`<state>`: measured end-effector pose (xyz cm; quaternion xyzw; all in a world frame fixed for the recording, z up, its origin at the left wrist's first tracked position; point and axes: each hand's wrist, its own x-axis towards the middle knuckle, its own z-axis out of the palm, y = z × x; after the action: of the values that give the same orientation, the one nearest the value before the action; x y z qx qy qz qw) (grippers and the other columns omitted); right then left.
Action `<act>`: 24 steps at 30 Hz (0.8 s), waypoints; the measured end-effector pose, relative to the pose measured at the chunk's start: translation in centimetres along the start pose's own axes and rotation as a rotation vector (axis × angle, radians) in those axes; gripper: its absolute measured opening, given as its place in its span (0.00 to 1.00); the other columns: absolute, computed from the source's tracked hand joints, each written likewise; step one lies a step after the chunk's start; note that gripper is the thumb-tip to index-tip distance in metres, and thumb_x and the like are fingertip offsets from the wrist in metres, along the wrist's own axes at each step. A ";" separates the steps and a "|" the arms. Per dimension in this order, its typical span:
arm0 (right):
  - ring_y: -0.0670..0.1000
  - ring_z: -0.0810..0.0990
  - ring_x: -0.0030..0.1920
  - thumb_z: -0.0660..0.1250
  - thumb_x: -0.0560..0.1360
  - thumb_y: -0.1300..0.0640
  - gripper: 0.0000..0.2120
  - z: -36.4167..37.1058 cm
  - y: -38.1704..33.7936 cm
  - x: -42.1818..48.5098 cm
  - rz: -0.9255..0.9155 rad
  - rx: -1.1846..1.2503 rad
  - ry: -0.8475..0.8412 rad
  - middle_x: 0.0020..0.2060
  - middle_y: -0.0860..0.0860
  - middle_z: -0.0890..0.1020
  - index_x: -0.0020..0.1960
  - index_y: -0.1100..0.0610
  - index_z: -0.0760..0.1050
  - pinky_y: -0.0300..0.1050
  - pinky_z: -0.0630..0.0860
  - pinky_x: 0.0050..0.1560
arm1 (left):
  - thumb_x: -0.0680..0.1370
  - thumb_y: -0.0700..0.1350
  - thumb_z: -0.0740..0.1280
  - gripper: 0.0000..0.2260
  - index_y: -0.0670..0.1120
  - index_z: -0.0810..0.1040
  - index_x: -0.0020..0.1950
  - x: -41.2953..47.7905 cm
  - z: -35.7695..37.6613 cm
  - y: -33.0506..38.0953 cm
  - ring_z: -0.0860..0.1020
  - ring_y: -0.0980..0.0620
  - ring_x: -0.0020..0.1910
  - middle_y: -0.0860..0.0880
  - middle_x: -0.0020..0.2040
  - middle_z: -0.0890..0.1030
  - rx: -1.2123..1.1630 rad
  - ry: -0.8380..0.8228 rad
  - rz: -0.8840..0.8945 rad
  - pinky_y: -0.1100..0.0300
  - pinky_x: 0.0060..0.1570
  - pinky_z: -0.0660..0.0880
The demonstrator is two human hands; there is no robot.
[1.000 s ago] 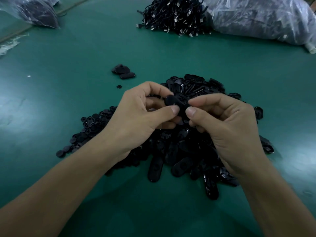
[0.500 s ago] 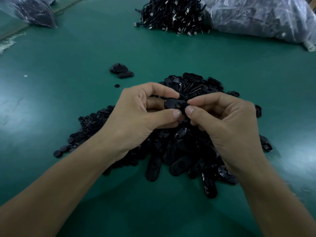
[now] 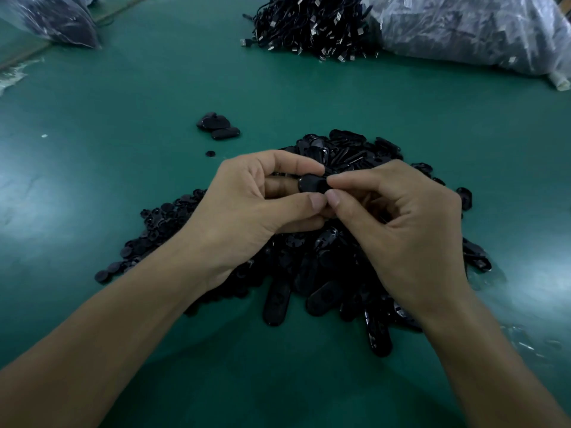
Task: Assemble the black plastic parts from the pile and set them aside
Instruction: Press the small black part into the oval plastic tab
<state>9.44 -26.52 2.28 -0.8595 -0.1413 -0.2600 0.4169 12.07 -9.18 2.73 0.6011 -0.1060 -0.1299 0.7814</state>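
Pile (image 3: 324, 273) on table (image 3: 123, 118), small cluster (image 3: 219, 126) behind, left.

Pinched black plastic part (image 3: 312, 184) between left hand (image 3: 247, 208) and right hand (image 3: 411, 230) above pile (image 3: 346, 156) on green tabletop (image 3: 123, 168). Noted small group of parts (image 3: 217, 126) beyond pile, apart.

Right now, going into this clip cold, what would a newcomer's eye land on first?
First, two hands meeting at the centre: the left hand and right hand both pinch a small black part over a big pile of black parts on the green table. Beyond the pile to the left, a few parts lie set apart. At the far edge sit a heap of cables and a clear plastic bag.
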 end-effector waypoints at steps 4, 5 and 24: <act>0.41 0.79 0.42 0.74 0.76 0.60 0.05 0.0 0.1 0.0 -0.051 -0.058 0.009 0.42 0.48 0.82 0.52 0.54 0.85 0.29 0.71 0.45 | 0.68 0.39 0.73 0.15 0.41 0.80 0.54 0.0 -0.1 0.1 0.86 0.48 0.43 0.44 0.43 0.87 -0.002 -0.009 -0.003 0.60 0.42 0.82; 0.40 0.78 0.43 0.74 0.76 0.60 0.05 0.0 0.1 0.0 -0.056 -0.061 0.009 0.42 0.48 0.81 0.52 0.55 0.85 0.28 0.70 0.45 | 0.68 0.39 0.73 0.15 0.41 0.80 0.54 0.0 -0.1 0.1 0.86 0.48 0.43 0.43 0.43 0.87 -0.002 -0.009 -0.004 0.60 0.42 0.82; 0.49 0.82 0.42 0.75 0.75 0.60 0.08 0.3 0.3 -0.1 0.126 0.241 -0.018 0.43 0.50 0.83 0.50 0.48 0.84 0.35 0.76 0.42 | 0.74 0.34 0.71 0.09 0.41 0.81 0.53 0.0 -0.2 -0.1 0.86 0.48 0.43 0.45 0.42 0.86 0.033 -0.022 0.024 0.60 0.43 0.82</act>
<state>9.64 -26.44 1.85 -0.8128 -0.1207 -0.2067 0.5312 12.13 -9.07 2.59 0.6112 -0.1240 -0.1253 0.7716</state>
